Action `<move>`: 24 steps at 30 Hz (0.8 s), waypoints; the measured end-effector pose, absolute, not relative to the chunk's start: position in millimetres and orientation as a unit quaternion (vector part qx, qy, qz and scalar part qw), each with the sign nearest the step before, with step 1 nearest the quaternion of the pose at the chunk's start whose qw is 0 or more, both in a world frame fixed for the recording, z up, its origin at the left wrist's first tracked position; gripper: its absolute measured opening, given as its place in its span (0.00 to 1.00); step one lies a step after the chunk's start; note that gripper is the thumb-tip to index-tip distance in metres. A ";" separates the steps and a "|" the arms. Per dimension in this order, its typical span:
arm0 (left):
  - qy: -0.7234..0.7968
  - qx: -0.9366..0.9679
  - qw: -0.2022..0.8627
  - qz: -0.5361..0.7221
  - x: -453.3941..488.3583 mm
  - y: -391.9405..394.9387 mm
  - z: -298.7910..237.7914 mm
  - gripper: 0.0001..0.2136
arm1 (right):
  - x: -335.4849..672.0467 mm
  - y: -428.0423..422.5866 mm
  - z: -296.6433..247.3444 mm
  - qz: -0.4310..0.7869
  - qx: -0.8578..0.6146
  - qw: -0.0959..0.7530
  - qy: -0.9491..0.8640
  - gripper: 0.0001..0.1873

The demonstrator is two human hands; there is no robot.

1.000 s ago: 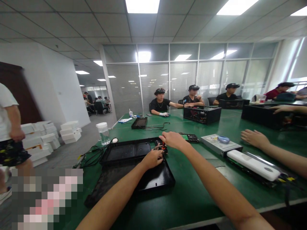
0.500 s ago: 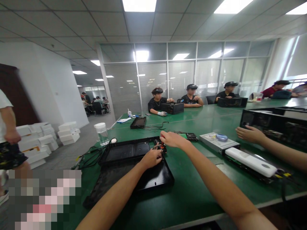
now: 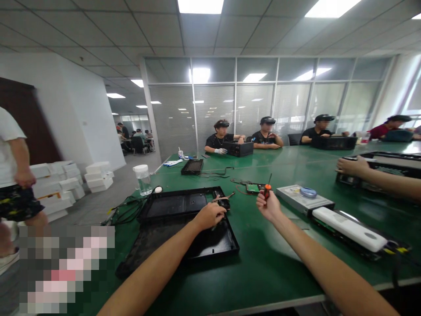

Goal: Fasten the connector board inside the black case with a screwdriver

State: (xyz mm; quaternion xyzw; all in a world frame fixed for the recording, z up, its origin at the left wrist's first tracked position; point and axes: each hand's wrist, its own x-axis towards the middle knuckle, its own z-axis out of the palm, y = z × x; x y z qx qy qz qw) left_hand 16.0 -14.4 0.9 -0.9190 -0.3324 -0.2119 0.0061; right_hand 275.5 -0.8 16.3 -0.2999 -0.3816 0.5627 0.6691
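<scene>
My right hand (image 3: 270, 206) is closed round a screwdriver (image 3: 267, 188) with an orange-red and dark handle, its thin shaft pointing upward above the table. My left hand (image 3: 209, 216) pinches a small dark part with wires (image 3: 224, 202) near the right end of a black plastic panel (image 3: 176, 202); the fingers partly hide what they grip. Under my left forearm lies a second black panel (image 3: 210, 243), glossy inside. Beyond my right hand is a small green circuit board (image 3: 252, 188) with loose wires.
A metal drive box (image 3: 297, 197) with a blue round item and a white elongated device (image 3: 348, 229) lie right. A lidded jar (image 3: 143, 181) and black cables (image 3: 128, 217) are left. A neighbour's hand (image 3: 353, 166) touches a black chassis. Several people sit across the green table (image 3: 250, 272).
My right hand has lifted the screwdriver off the small dark part and moved right, its shaft now upward. My left hand stays near the panel. The neighbour's chassis has tipped lower.
</scene>
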 end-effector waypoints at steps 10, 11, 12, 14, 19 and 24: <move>-0.288 -0.942 -0.045 -0.167 24.7 -25.9 2.4 0.07 | 263.0 7.8 5.5 0.608 -0.279 0.695 -0.263 0.17; -0.286 -0.942 -0.038 -0.170 24.9 -28.2 4.2 0.08 | 266.6 10.2 3.4 0.596 -0.286 0.709 -0.246 0.17; -0.285 -0.942 -0.029 -0.173 25.2 -30.4 6.5 0.09 | 270.4 12.5 1.3 0.590 -0.291 0.716 -0.233 0.17; -0.289 -0.940 -0.006 -0.181 25.2 -33.7 11.9 0.11 | 276.7 15.5 -2.2 0.591 -0.299 0.714 -0.224 0.18; -0.285 -0.940 0.046 -0.180 17.5 -29.9 25.7 0.10 | 269.4 8.0 -0.3 0.646 -0.306 0.654 -0.249 0.22; -0.330 -0.928 0.044 -0.169 1.4 -20.6 35.5 0.13 | 258.1 0.3 6.3 0.687 -0.304 0.603 -0.268 0.21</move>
